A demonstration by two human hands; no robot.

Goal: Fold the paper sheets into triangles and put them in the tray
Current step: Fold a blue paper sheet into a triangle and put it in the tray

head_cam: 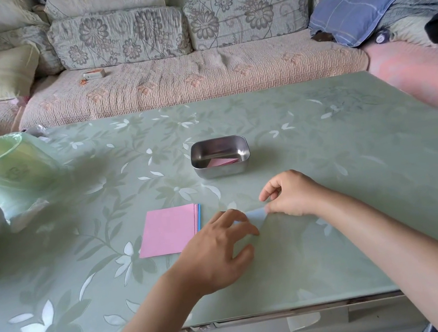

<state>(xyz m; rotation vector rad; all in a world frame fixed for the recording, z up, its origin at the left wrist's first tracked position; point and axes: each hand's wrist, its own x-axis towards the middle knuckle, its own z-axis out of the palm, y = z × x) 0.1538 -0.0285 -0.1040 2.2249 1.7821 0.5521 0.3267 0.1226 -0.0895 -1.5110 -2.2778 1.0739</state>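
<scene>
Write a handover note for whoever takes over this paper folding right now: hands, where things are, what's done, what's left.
Left hand: fingertips rest on the blue sheet, which lies on the table.
Right hand: pinches that sheet's far edge.
Stack of unfolded sheets, pink on top: just left of the hands.
Tray: beyond the hands, one pink triangle inside.
Done: one triangle in the tray.
Left: finish the blue fold, put it in the tray, then fold the stack.

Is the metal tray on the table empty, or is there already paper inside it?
Not empty. One pink folded paper lies on the bottom of the metal tray; whether more lie beneath it, cannot tell.
</scene>
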